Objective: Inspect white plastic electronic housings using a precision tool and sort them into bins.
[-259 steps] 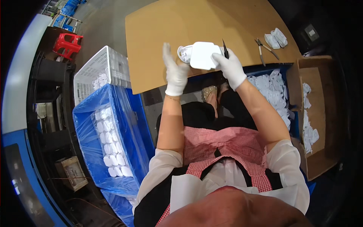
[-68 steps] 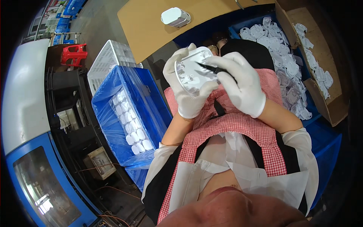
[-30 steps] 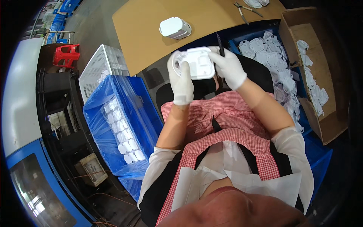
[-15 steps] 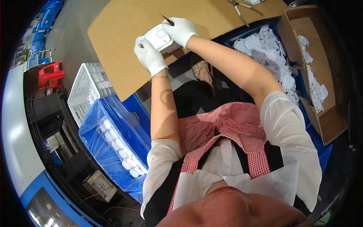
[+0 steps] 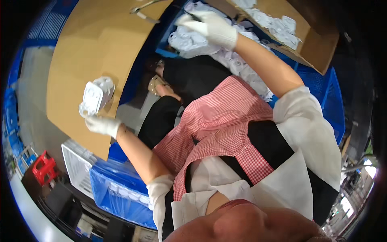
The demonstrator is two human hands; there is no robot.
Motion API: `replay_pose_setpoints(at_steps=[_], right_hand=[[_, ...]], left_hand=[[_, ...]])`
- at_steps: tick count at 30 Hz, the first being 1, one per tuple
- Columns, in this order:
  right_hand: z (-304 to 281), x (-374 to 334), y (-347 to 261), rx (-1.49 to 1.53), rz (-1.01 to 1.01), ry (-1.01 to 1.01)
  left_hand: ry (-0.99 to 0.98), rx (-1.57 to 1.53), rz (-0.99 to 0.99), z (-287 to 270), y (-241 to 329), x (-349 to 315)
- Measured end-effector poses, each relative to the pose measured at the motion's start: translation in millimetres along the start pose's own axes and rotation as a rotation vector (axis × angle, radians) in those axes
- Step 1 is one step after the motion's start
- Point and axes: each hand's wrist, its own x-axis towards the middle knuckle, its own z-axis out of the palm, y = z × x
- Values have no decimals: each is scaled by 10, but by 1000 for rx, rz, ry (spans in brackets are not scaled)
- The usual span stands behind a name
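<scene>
At the left, over the cardboard-covered table [image 5: 80,52], my gloved left hand [image 5: 102,126] grips the near edge of a white moulded plastic part [image 5: 93,98] with a rounded rectangular face. More white plastic shows right behind it; whether that is a second piece I cannot tell. My gloved right hand [image 5: 213,30] reaches over a blue bin heaped with white plastic parts [image 5: 187,44]. A slim dark pointed tool [image 5: 193,16] is held in its curled fingers, most of it hidden. The right hand's fingertips are close above the heap; contact is unclear.
Pliers [image 5: 145,12] lie at the table's far edge. A cardboard box [image 5: 306,48] with white pieces stands at the far right. Near the left are a white crate [image 5: 76,161], a blue-lined bin [image 5: 121,201] with white parts, and a red stool [image 5: 44,168].
My hands have parted: the right has left the white part and swung right to the blue bin, tool still in it. The left keeps the part, and the view has turned right.
</scene>
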Motion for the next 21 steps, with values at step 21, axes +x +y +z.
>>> replay_pose_setpoints(at_steps=[21], right_hand=[[120, -1916, 2613, -321, 1104, 2]], left_hand=[[-495, -64, -232, -709, 1007, -1413]])
